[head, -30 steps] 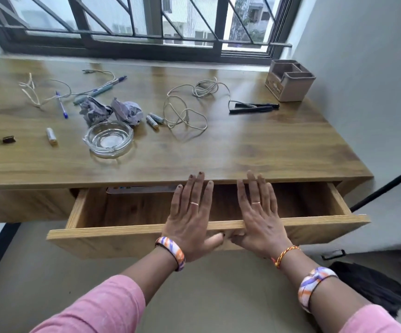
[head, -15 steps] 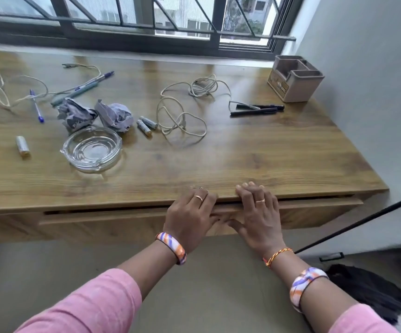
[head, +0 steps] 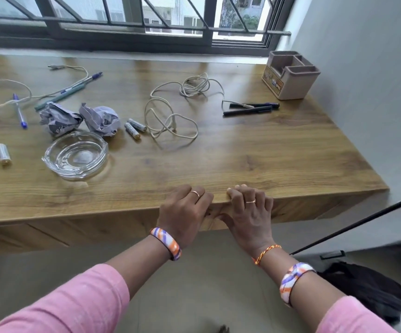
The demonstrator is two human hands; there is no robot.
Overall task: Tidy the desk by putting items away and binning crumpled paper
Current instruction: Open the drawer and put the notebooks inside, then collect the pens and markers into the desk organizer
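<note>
My left hand (head: 185, 209) and my right hand (head: 248, 210) press side by side against the closed drawer front (head: 98, 227) under the desk's (head: 267, 152) front edge, fingers bent, holding nothing. Two crumpled grey paper balls (head: 58, 120) (head: 102, 118) lie mid-left on the desk, behind a glass ashtray (head: 75, 155). Two batteries (head: 133, 128) sit beside the papers, and another battery (head: 2, 153) lies far left. A tangled white cable (head: 170, 116) is in the middle. Black pens (head: 250, 108) lie to the right.
A beige desk organizer (head: 291, 74) stands at the back right corner by the wall. Blue pens (head: 20, 111) (head: 74, 87) and a loose cord (head: 2, 92) lie at the back left. A dark bag (head: 368, 289) sits on the floor to my right. A barred window runs behind the desk.
The drawer was open a second ago; both hands pushed it in and it is now shut flush under the desk. My view has moved closer to the desk.
</note>
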